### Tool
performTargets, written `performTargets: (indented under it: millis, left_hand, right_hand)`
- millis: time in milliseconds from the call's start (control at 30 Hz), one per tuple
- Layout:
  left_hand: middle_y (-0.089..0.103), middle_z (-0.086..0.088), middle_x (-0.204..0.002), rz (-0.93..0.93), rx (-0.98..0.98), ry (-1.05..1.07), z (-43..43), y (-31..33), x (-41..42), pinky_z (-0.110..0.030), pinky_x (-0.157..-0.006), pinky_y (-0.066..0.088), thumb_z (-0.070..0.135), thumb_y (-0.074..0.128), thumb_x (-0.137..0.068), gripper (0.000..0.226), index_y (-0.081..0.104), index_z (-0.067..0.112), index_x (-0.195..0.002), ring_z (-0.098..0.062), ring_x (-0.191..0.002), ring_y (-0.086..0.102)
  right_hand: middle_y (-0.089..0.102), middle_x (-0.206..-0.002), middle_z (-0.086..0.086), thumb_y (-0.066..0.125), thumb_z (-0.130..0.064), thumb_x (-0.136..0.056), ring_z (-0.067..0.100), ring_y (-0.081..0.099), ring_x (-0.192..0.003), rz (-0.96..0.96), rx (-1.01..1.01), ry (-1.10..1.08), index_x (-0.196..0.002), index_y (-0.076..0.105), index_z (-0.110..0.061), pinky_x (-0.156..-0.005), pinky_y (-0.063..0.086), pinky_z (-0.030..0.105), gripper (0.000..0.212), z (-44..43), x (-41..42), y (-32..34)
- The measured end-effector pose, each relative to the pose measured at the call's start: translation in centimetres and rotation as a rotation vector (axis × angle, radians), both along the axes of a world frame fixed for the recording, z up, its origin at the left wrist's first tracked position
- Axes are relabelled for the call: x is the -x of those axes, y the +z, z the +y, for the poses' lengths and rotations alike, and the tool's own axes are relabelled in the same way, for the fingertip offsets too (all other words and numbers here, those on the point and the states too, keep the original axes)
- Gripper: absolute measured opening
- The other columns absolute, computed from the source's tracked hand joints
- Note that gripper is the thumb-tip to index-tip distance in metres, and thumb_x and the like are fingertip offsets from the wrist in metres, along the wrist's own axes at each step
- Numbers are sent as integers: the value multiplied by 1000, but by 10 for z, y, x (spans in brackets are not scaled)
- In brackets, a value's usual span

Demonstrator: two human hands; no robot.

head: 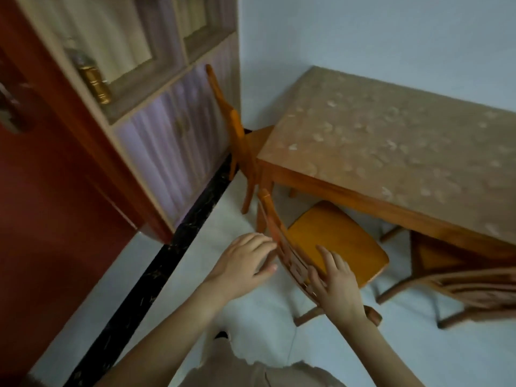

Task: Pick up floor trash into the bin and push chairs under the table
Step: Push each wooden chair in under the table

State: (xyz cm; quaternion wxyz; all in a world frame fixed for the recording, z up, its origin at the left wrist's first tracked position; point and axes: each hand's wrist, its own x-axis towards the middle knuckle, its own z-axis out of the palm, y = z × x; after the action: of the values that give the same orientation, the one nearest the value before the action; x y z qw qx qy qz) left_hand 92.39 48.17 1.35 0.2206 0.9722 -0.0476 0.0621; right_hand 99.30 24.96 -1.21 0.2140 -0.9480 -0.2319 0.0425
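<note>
Now L hand (245, 266) & R hand (335, 286) press straight-fingered on chair (335, 238) back, seat pointing under table (391, 135).

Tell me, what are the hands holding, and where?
Nothing is clasped. Both hands rest on the chair's backrest: the left hand touches its outer side, the right hand lies spread over its top edge, fingers fairly straight.
</note>
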Motion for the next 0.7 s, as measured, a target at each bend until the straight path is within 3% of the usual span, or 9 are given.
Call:
performTargets:
  millis: [233, 400, 500, 567, 700]
  left_hand:
    - [49, 7, -136, 90, -6, -362, 27, -6, -65, -31, -108, 34, 53, 56, -87, 57, 51, 22, -135, -11, -129, 38]
    - [53, 8, -131, 152, -69, -537, 0, -19, -118, -35, -110, 31, 59, 59, -83, 57, 54, 27, -130, -13, -126, 42]
    - [60, 10, -105, 221, -99, -565, -7, -32, -133, -28, -87, 44, 65, 58, -81, 44, 60, 30, -108, -13, -103, 53]
    - [56, 11, -92, 250, -74, -558, -8, -38, -138, -24, -72, 43, 65, 59, -81, 38, 56, 30, -94, -11, -90, 53]
    - [52, 14, -81, 247, 11, -487, -7, -45, -143, -23, -66, 35, 66, 64, -76, 39, 55, 28, -83, -7, -79, 48]
  right_hand:
    - [64, -116, -4, 52, -44, -97, 17, 61, -105, 173, -132, -365, -129, 57, -24, -87, 52, 37, 38, 21, 16, -19]
    - [66, -89, -13, 52, -69, -81, 13, 60, -86, 207, -243, -584, -104, 69, -30, -78, 52, 39, 49, 21, 18, -35]
    - [65, -77, -12, 62, -68, -73, 10, 59, -77, 178, -282, -671, -91, 72, -28, -70, 50, 36, 44, 27, 13, -35]
    - [65, -73, -12, 70, -62, -72, 8, 59, -73, 173, -315, -718, -84, 72, -27, -66, 50, 34, 37, 31, 10, -36]
    - [65, -68, -15, 73, -65, -68, 6, 59, -67, 127, -390, -747, -79, 74, -29, -61, 49, 30, 38, 30, 8, -42]
